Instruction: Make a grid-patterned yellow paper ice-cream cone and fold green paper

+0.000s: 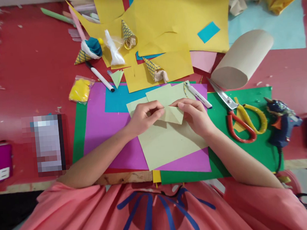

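A pale green sheet of paper point(166, 142) lies on purple paper point(101, 130) over a green sheet point(253, 145), near the table's front edge. Its top part is bent over into a fold point(173, 115). My left hand point(144, 116) pinches the folded flap from the left, fingers closed on the paper. From the right, my right hand point(195, 115) pinches the same flap, fingertips nearly meeting the left ones. A white marker point(198, 95) lies just behind my right hand.
Red-and-yellow scissors point(239, 116) and a blue glue gun point(281, 121) lie right of my hands. A rolled brown card point(241, 60), yellow sheets point(177, 23), small paper cones point(153, 69), another marker point(100, 77) and a yellow packet point(80, 90) sit further back. A phone point(48, 144) lies left.
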### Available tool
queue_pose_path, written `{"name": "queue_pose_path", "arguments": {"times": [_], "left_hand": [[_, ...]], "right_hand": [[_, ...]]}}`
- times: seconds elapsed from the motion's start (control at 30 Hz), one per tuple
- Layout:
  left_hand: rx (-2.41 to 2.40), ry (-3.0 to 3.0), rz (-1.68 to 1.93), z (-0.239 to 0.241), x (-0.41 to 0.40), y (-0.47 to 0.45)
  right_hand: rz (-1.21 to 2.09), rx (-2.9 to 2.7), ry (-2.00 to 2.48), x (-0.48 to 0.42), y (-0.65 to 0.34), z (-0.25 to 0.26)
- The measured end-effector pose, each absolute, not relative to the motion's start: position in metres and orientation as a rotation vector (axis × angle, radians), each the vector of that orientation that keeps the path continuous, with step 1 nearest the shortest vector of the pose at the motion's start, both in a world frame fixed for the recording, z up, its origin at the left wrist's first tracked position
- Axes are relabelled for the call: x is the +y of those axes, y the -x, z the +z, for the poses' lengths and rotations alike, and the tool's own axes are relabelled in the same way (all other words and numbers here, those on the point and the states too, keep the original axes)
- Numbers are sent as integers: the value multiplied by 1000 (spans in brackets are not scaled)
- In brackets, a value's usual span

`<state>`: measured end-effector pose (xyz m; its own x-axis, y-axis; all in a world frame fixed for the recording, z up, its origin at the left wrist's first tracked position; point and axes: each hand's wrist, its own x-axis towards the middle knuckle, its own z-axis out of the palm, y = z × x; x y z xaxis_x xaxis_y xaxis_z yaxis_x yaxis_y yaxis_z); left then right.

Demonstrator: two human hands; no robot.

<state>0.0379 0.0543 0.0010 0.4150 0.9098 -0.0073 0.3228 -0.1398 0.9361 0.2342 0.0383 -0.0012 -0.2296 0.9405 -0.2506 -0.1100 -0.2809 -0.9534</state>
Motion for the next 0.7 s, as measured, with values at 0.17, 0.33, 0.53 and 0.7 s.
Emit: {"name": "queue_pose_path", "arguments": {"times": [0.17, 0.33, 0.53, 0.7], "left_hand": [[1061, -1692, 759, 1, 55, -37], [1013, -1678, 752, 2, 55, -36], [984, -1680, 735, 3, 55, -35], [918, -1680, 716, 2, 55, -34]], "right_hand": [[1743, -1056, 1120, 38, -234, 0], [1940, -980, 1018, 38, -235, 1], [2015, -986, 930, 38, -234, 1], [2006, -1012, 916, 38, -233, 0]]}}
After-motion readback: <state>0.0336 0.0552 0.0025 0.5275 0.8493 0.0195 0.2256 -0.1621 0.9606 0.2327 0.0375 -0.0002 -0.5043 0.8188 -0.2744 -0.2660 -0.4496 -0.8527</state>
